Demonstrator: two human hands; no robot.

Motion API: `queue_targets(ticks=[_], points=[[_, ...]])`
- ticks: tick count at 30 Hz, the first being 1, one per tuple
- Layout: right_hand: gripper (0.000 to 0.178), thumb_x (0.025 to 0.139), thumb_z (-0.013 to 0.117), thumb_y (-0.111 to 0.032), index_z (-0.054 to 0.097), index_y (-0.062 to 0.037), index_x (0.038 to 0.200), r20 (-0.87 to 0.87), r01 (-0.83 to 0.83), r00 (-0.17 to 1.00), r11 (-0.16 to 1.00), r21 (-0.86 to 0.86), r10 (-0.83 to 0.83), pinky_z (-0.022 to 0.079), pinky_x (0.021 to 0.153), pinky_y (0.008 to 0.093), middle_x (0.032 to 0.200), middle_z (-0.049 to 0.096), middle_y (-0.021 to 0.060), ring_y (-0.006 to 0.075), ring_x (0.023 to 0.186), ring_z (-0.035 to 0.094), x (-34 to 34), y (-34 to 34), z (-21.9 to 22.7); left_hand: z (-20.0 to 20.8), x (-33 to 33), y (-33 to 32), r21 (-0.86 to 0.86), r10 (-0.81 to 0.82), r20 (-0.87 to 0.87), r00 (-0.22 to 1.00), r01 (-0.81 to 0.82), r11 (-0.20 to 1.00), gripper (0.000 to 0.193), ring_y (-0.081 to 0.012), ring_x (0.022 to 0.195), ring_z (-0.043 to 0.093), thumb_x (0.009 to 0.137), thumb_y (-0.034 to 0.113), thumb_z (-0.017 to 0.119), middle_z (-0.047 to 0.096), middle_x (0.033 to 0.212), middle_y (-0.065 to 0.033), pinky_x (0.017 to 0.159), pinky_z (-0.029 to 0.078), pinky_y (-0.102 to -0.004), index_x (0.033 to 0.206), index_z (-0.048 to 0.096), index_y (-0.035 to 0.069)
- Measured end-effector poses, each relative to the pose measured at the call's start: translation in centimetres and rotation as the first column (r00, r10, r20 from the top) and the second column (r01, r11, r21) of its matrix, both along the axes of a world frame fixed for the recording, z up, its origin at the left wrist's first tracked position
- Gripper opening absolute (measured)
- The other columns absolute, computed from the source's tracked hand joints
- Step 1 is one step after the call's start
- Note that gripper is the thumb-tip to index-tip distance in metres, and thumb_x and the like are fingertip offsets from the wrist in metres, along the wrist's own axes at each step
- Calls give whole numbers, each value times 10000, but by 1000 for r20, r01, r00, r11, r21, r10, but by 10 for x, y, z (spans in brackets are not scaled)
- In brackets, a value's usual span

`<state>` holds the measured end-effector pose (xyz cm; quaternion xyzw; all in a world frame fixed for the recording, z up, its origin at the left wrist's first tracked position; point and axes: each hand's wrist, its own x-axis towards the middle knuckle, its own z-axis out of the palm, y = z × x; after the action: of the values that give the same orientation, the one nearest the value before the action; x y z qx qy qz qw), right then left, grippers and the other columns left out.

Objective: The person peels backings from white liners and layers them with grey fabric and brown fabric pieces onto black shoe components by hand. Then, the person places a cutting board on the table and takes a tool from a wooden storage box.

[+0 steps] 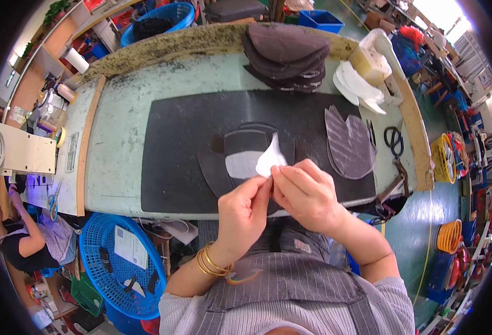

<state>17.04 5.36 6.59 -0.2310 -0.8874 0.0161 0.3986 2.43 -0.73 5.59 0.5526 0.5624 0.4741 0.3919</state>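
In the head view, a worker's left hand (241,209) and right hand (308,195) meet fingertip to fingertip, pinching a white piece (271,158) above a black mat (170,139) near the counter's (117,123) near edge. Dark cut pieces (215,174) lie beneath, a stack of dark panels (285,53) sits by the far edge, and scissors (395,144) rest toward the right edge.

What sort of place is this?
Probably a sewing workshop, perhaps for shoes or bags: a stack of dark, curved, flat pieces lies on the pale green worktable, black loop-handled scissors lie nearby, and a boxy cream machine, possibly for sewing, stands at left.
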Motion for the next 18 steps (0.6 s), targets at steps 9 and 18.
queue_targets(ticks=[9,18], points=[[147,739,677,45,643,-4,873,-375,-41,897,802,-595,-232,486,590,228,817,624,74,111,642,603,-2,-4,-9,2,14,12,-3,-32,664,747,45,999,213,-119,931,625,946,86,539,646,1009,-97,786,520,-231,1103,585,-51],[283,740,674,49,685,-50,1006,-282,20,948,908,-418,-150,514,607,274,898,619,80,188,726,609,6,-4,-4,-2,3,12,-104,46,689,724,35,994,190,-144,912,638,942,71,534,652,977,-105,832,546,-269,1075,609,-42]])
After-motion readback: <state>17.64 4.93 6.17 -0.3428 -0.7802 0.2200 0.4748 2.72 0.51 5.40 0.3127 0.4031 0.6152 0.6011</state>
